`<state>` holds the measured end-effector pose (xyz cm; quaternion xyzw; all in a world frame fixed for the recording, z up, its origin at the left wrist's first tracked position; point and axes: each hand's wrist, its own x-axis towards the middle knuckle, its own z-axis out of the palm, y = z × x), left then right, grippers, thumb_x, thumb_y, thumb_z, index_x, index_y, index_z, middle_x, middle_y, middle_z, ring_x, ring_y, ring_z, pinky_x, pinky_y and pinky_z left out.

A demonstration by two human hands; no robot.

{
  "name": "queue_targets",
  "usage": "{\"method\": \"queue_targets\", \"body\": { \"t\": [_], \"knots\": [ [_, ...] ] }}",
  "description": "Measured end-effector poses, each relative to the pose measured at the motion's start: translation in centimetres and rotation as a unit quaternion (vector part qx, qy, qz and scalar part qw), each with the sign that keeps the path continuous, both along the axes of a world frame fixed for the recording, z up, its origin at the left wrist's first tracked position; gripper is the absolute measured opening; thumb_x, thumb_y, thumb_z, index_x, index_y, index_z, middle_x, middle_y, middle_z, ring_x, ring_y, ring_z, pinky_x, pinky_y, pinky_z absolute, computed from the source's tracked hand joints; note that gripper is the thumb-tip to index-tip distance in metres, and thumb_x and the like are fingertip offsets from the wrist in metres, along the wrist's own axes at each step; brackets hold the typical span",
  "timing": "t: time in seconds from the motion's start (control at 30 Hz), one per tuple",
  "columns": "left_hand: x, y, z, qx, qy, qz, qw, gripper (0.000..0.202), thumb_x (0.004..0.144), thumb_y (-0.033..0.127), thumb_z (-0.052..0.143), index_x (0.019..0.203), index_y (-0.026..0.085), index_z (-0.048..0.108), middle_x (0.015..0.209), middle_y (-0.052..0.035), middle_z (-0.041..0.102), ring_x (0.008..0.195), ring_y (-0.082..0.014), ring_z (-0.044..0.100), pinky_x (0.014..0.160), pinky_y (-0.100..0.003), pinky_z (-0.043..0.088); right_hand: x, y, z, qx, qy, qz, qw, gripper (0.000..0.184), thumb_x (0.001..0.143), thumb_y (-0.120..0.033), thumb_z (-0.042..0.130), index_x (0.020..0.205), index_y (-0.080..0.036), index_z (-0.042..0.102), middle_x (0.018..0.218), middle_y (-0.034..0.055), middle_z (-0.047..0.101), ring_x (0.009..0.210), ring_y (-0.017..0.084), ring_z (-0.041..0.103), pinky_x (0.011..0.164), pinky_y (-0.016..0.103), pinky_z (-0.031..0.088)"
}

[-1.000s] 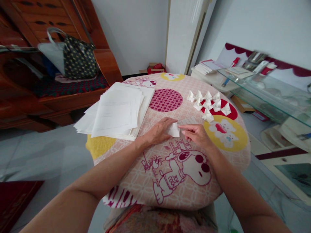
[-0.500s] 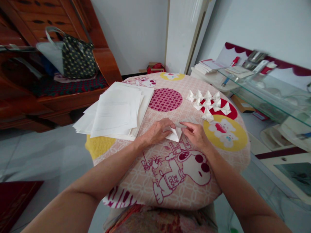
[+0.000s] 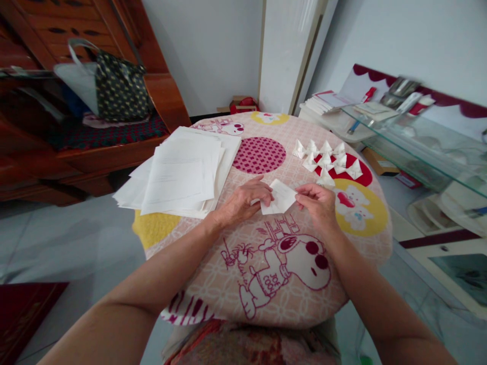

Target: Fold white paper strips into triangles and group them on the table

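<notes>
- Pinching thumb to forefinger, the right hand (image 3: 318,205) has the corner of the white paper (image 3: 282,196); the left hand (image 3: 243,202), loosely curled, rests on its left side.
- Wider now than a moment ago: a fold's opened, seemingly mid-shaping!
- Corner pointing right, long axis slanting near-left to far-right, though fingers hide some.
- It's mid-bench (image 3: 213,274), between sheets (image 3: 182,175) and folded pieces (image 3: 325,161).

1 head-worn camera looks forward and down over the round table (image 3: 213,284) close below.
</notes>
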<state>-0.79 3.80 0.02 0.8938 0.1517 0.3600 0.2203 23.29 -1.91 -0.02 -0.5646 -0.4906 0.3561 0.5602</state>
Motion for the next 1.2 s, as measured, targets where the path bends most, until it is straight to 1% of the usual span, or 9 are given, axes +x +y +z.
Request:
{"method": "queue_targets", "body": {
  "t": [0.1, 0.33, 0.5, 0.67, 0.77, 0.83, 0.93, 1.0, 1.2],
  "knots": [
    [-0.4, 0.5, -0.3, 0.021, 0.036, -0.004, 0.999, 0.024, 0.091, 0.002, 0.052, 0.089, 0.021, 0.067, 0.098, -0.0023, 0.076, 0.108, -0.0157, 0.069, 0.125, -0.049, 0.034, 0.1, -0.3, 0.4, -0.009, -0.027, 0.021, 0.999, 0.019, 0.064, -0.028, 0.073, 0.08, -0.018, 0.075, 0.062, 0.0004, 0.067, 0.051, 0.013, 0.056, 0.047, 0.025, 0.044],
    [-0.7, 0.5, 0.0, 0.023, 0.151, -0.063, 0.986, 0.023, 0.094, 0.008, 0.054, 0.096, 0.022, 0.072, 0.102, -0.0034, 0.077, 0.101, -0.0167, 0.07, 0.12, -0.047, 0.038, 1.4, -0.7, 0.7, -0.127, -0.12, 0.15, 0.973, 0.02, 0.063, -0.027, 0.071, 0.078, -0.015, 0.078, 0.053, -0.0005, 0.063, 0.046, 0.011, 0.052, 0.043, 0.022, 0.036],
    [-0.7, 0.3, 0.2, 0.023, 0.162, -0.037, 0.986, 0.024, 0.093, 0.011, 0.055, 0.093, 0.024, 0.075, 0.102, -0.0025, 0.079, 0.107, -0.0184, 0.069, 0.123, -0.049, 0.032, 3.0, -0.8, 0.6, -0.226, -0.109, 0.233, 0.939, 0.023, 0.066, -0.031, 0.074, 0.08, -0.014, 0.079, 0.059, 0.0048, 0.069, 0.049, 0.016, 0.061, 0.044, 0.025, 0.043],
    [-0.4, 0.3, 0.1, -0.007, 0.168, -0.073, 0.983, 0.03, 0.086, 0.005, 0.055, 0.093, 0.024, 0.077, 0.102, -0.0046, 0.079, 0.1, -0.0201, 0.07, 0.108, -0.044, 0.048, 3.3, -0.8, 0.7, -0.17, -0.245, 0.249, 0.921, 0.015, 0.074, -0.029, 0.07, 0.071, -0.016, 0.077, 0.053, 0.0008, 0.063, 0.048, 0.013, 0.054, 0.046, 0.024, 0.035],
    [-0.3, 0.3, 0.0, -0.023, 0.175, -0.079, 0.981, 0.033, 0.081, 0.002, 0.055, 0.094, 0.022, 0.078, 0.104, -0.0064, 0.079, 0.099, -0.0209, 0.071, 0.095, -0.038, 0.054, 2.3, -0.9, 1.1, -0.097, -0.359, 0.202, 0.906, 0.018, 0.076, -0.026, 0.072, 0.061, -0.018, 0.073, 0.053, 0.0008, 0.062, 0.053, 0.013, 0.053, 0.052, 0.025, 0.033],
    [-0.4, 0.2, 0.0, -0.028, 0.178, -0.079, 0.981, 0.036, 0.08, 0.001, 0.055, 0.096, 0.022, 0.079, 0.107, -0.0067, 0.078, 0.101, -0.0209, 0.071, 0.093, -0.037, 0.055, 1.4, -1.1, 1.2, -0.068, -0.406, 0.183, 0.893, 0.012, 0.077, -0.021, 0.072, 0.066, -0.018, 0.076, 0.06, 0.0026, 0.068, 0.059, 0.014, 0.056, 0.058, 0.027, 0.035],
    [-0.5, 0.3, -0.2, -0.039, 0.171, -0.078, 0.981, 0.035, 0.082, 0.003, 0.057, 0.099, 0.023, 0.08, 0.108, -0.0066, 0.078, 0.103, -0.0204, 0.071, 0.092, -0.035, 0.056, 0.1, -1.4, 0.9, -0.033, -0.406, 0.247, 0.879, 0.013, 0.079, -0.016, 0.069, 0.08, -0.019, 0.081, 0.074, 0.0041, 0.075, 0.067, 0.015, 0.061, 0.065, 0.027, 0.039],
    [-0.6, 0.5, -0.3, -0.048, 0.163, -0.078, 0.982, 0.03, 0.086, 0.007, 0.059, 0.1, 0.023, 0.08, 0.108, -0.0072, 0.078, 0.103, -0.0203, 0.071, 0.091, -0.035, 0.056, -0.5, -1.4, 0.5, -0.034, -0.381, 0.271, 0.883, 0.017, 0.081, -0.014, 0.065, 0.084, -0.018, 0.081, 0.073, 0.0031, 0.074, 0.065, 0.015, 0.061, 0.064, 0.026, 0.039],
    [-0.7, 0.9, -0.6, -0.091, 0.149, -0.091, 0.98, 0.019, 0.094, 0.019, 0.063, 0.097, 0.023, 0.081, 0.106, -0.0079, 0.079, 0.099, -0.0194, 0.072, 0.089, -0.032, 0.056, -1.7, -1.2, 0.1, -0.145, -0.309, 0.238, 0.909, 0.014, 0.074, -0.009, 0.061, 0.075, -0.016, 0.073, 0.054, -0.0021, 0.062, 0.049, 0.012, 0.053, 0.053, 0.024, 0.035]
  ]
}}
